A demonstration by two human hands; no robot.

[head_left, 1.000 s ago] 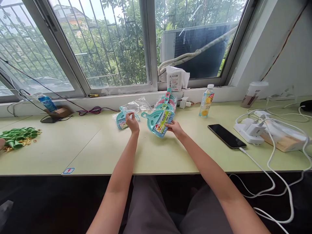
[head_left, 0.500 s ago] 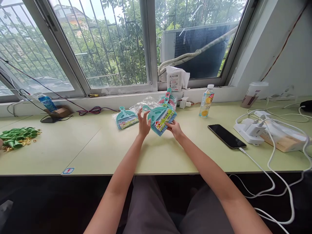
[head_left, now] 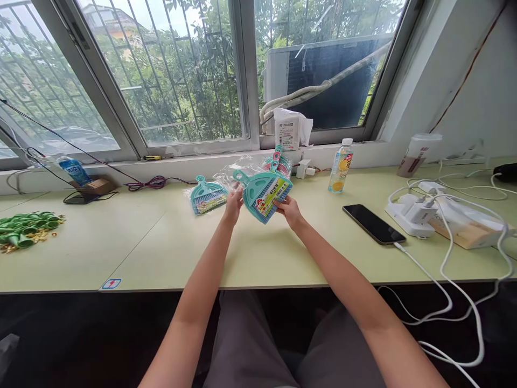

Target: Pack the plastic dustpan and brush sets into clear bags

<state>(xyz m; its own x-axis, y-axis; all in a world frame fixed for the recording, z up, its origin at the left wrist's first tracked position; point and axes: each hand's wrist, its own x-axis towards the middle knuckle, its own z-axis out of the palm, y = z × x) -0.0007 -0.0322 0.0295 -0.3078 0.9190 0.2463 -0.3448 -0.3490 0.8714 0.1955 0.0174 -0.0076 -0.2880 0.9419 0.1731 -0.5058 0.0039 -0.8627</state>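
Note:
A teal toy-sized dustpan [head_left: 251, 193] with a blue-bristled brush [head_left: 264, 207] and a printed yellow-green label is held tilted above the table. My right hand [head_left: 290, 212] grips its lower right corner, thumb over the label. At its left rim, below the looped handle, is my left hand [head_left: 233, 205] with its fingers closed; their tips are partly hidden. Just left lies another dustpan and brush set [head_left: 208, 197] in clear plastic. Behind the held set are crumpled clear wrapping [head_left: 232, 168] and more sets with teal and red handles [head_left: 276, 157].
A juice bottle [head_left: 340, 167], a phone [head_left: 374, 224] on a white cable and a power strip [head_left: 412, 218] stand to the right. Green pieces [head_left: 30, 223] with small gold bits lie far left. A tissue pack [head_left: 287, 131] sits by the window.
My left hand has lowered from near the handle to the dustpan's left rim, and its spread fingers have closed. The handle now shows more fully. My right hand keeps its grip.

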